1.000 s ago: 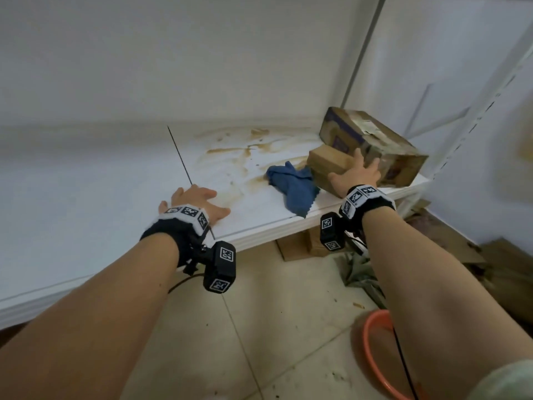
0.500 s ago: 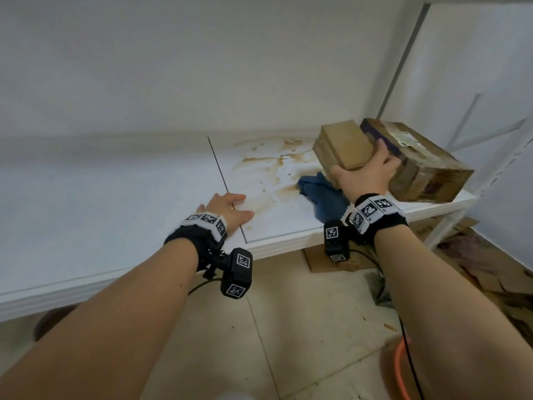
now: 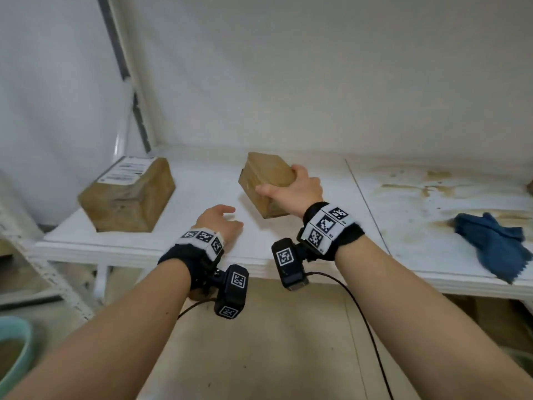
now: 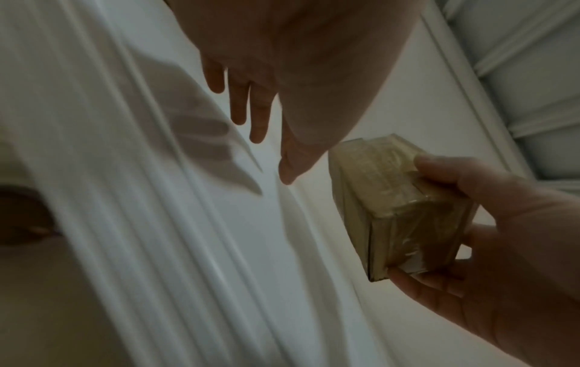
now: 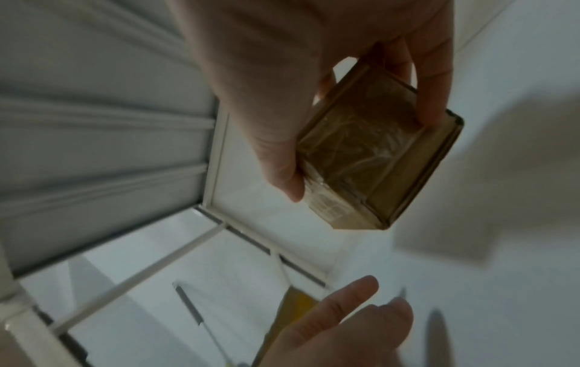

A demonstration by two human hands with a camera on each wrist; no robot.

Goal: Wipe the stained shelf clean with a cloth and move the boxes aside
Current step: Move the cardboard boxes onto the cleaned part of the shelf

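Gripping the small cardboard box (image 3: 266, 183) in our right hand (image 3: 291, 190), thumb and fingers wrapped round it, we've got it tilted above the white shelf (image 3: 288, 249). Our left hand (image 3: 220, 222) hovers loose and empty nearby. The blue cloth (image 3: 494, 245) sits crumpled by the brown stains (image 3: 418, 183), and a bigger box (image 3: 128, 194) rests at the left end.

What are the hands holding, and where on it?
The right hand grips the small brown box at one end, thumb on one side and fingers on the opposite one, tilted above the shelf. The left hand holds nothing.
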